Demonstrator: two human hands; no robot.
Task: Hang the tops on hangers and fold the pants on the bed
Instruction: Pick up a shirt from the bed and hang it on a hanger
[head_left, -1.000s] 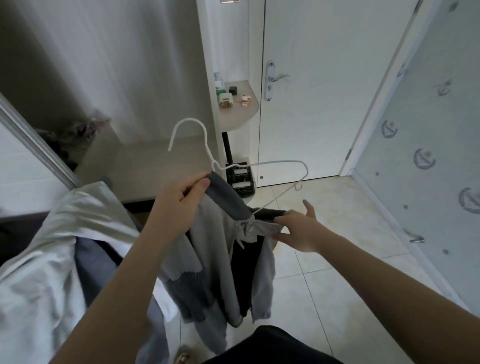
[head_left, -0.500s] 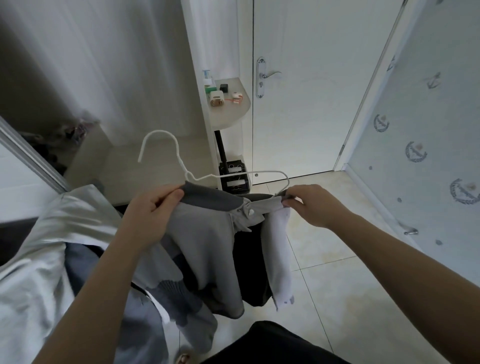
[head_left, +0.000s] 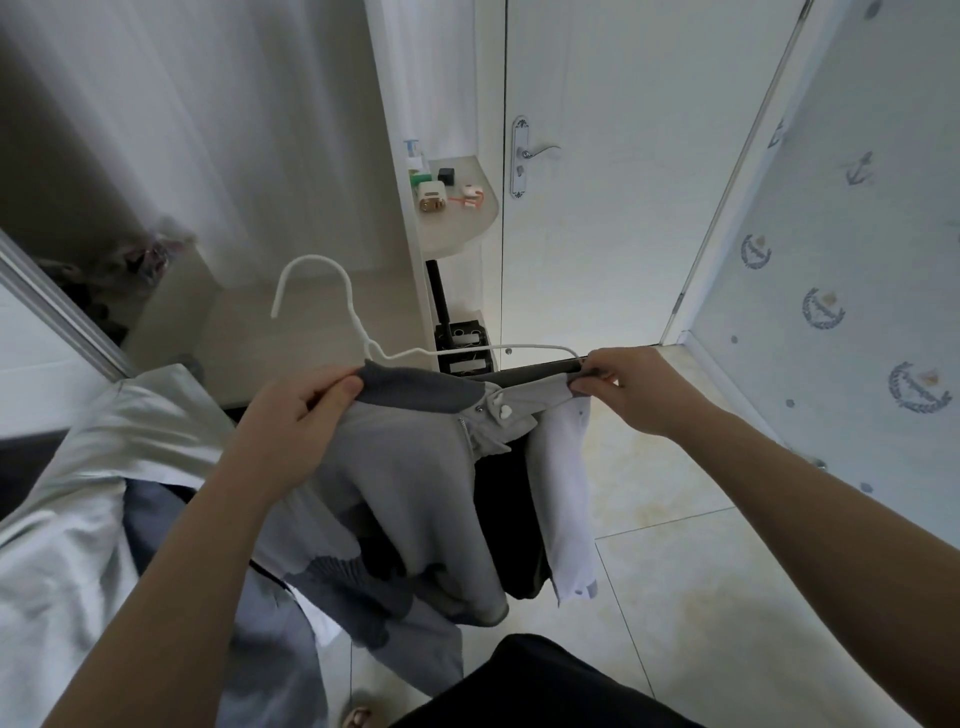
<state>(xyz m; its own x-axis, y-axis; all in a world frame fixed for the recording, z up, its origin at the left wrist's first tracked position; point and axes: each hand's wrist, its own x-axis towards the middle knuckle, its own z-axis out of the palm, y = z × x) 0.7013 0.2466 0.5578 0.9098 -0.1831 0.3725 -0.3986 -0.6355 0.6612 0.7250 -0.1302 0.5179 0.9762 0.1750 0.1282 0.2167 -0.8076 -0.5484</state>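
A grey top (head_left: 410, 467) with a darker grey collar hangs in front of me on a white wire hanger (head_left: 332, 291), whose hook points up and to the left. My left hand (head_left: 296, 410) pinches the dark collar at the hanger's left shoulder. My right hand (head_left: 628, 384) grips the top's other shoulder together with the hanger's right end. A white inner part and a dark lining hang below the right hand.
White and blue-grey clothes (head_left: 78, 519) lie heaped at the lower left. An open wardrobe (head_left: 171, 171) stands at the left, with a corner shelf (head_left: 462, 228) of small items beside it. A white door (head_left: 613, 171) is straight ahead and a patterned wall (head_left: 841, 291) on the right.
My right hand moved up from the top's front to the hanger's right end and pulled the shoulder over it. The top now hangs spread across the hanger.
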